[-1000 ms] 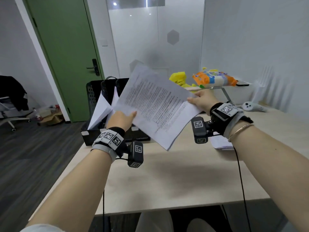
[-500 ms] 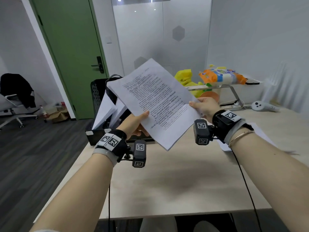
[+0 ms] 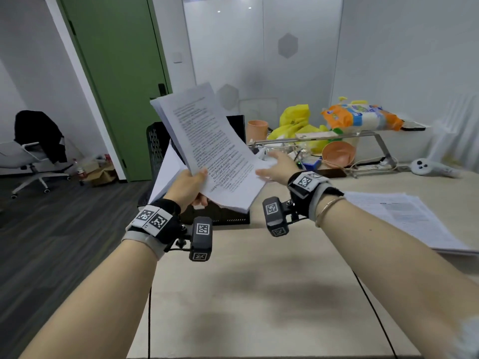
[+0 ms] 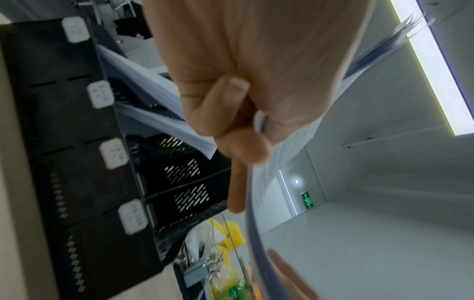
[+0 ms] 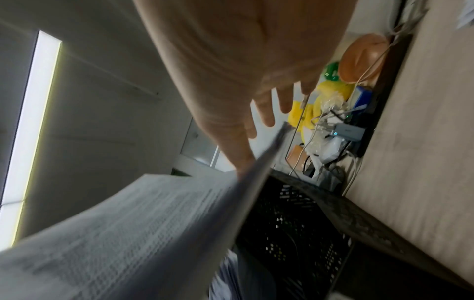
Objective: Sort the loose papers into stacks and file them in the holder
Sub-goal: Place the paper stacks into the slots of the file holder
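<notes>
A stack of printed papers (image 3: pixel 207 149) tilts up above the black mesh file holder (image 3: pixel 155 143). My left hand (image 3: pixel 189 187) pinches the stack's lower edge, thumb on top; in the left wrist view the curled fingers (image 4: pixel 225 113) clamp the sheets (image 4: pixel 287 154). My right hand (image 3: pixel 277 167) is open, its straight fingers against the stack's right edge; the right wrist view shows the spread fingers (image 5: pixel 266 109) beside the blurred papers (image 5: pixel 133 227). White sheets (image 3: pixel 166 174) stand in the holder's left slots. Another pile of papers (image 3: pixel 404 218) lies flat on the table at the right.
The wooden table (image 3: pixel 259 294) runs forward to its near edge. Behind the holder sit an orange cup (image 3: pixel 256 130), yellow bags (image 3: pixel 295 123), an orange bowl (image 3: pixel 338 155), a metal stand (image 3: pixel 363 136) and cables. A white controller (image 3: pixel 425 167) lies at the far right.
The stack has swung from flat to steeply tilted above the holder. My right hand has let go of its corner and opened flat beside it. The left hand keeps its pinch.
</notes>
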Tool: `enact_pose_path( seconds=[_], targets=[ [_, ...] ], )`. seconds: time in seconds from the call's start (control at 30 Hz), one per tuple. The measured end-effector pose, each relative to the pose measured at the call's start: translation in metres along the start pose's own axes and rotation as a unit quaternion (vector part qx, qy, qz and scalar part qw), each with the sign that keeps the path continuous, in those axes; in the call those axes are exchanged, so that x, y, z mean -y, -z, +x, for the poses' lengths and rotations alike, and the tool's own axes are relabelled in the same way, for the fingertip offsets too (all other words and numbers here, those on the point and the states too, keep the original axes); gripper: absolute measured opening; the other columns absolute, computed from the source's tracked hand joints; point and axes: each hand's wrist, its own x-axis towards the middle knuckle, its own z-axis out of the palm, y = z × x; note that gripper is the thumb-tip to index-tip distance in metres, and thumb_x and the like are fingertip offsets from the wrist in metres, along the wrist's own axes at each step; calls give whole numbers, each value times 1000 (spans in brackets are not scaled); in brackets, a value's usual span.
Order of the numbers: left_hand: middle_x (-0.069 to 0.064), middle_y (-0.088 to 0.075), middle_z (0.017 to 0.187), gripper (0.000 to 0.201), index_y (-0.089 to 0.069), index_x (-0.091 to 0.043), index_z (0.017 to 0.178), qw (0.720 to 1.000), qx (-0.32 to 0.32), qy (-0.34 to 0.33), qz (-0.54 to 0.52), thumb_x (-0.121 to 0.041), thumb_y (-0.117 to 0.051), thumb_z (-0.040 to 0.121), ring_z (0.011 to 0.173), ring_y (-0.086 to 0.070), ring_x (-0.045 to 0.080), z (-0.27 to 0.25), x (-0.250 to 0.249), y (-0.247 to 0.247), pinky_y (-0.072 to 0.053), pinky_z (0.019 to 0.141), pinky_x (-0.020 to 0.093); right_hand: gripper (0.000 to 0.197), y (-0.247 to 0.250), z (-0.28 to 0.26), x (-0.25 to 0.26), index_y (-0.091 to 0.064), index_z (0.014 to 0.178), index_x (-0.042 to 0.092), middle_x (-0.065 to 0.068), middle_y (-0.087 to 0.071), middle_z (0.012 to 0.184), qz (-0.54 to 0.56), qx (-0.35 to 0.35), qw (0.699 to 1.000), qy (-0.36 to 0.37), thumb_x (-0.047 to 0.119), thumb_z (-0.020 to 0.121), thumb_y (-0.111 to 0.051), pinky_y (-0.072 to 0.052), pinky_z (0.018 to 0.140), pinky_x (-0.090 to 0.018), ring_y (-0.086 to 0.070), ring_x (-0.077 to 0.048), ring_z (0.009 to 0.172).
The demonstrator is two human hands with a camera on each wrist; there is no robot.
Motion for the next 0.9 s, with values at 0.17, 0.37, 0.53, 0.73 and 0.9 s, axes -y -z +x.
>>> enact_pose_path(
  seconds=[0.17,0.37,0.53,0.73,0.9],
  targets=[
    [10,-52,53,36,-51,2,109,996,-73,-26,50,-30,-36,102,31,-47,11,14,-2,22,-41,42,24,59,-42,3,25,-49,133,8,-12,-46,139,-128,102,984,70,42,86,-62,-32,108,-42,-41,-28,130],
    [15,-51,53,39,-53,3,89,974,-162,-67,145,-24,-29,104,25,-47,8,17,-5,31,-35,30,16,58,-77,4,52,-34,141,2,-12,-39,147,-93,206,967,118,34,95,-51,-31,103,-27,-39,-25,133],
    [14,-52,58,40,-50,1,84,957,-199,-85,191,-24,-26,104,27,-50,9,30,-6,30,-38,31,18,48,-96,17,60,-37,141,6,-10,-44,144,-65,238,960,135,27,99,-45,-33,96,-22,-43,-24,130],
    [18,-57,70,36,-43,-4,79,945,-196,-93,245,-25,-26,103,42,-61,21,53,-5,20,-46,36,22,48,-108,43,55,-35,141,5,-15,-48,139,-35,246,961,120,19,97,-48,-37,105,-35,-48,-28,126],
    [23,-59,78,29,-46,0,87,937,-174,-91,287,-17,-27,100,50,-64,33,83,7,7,-55,48,42,55,-119,70,39,-32,145,12,-12,-50,136,-11,241,966,96,23,94,-52,-39,105,-36,-48,-25,126]
  ],
)
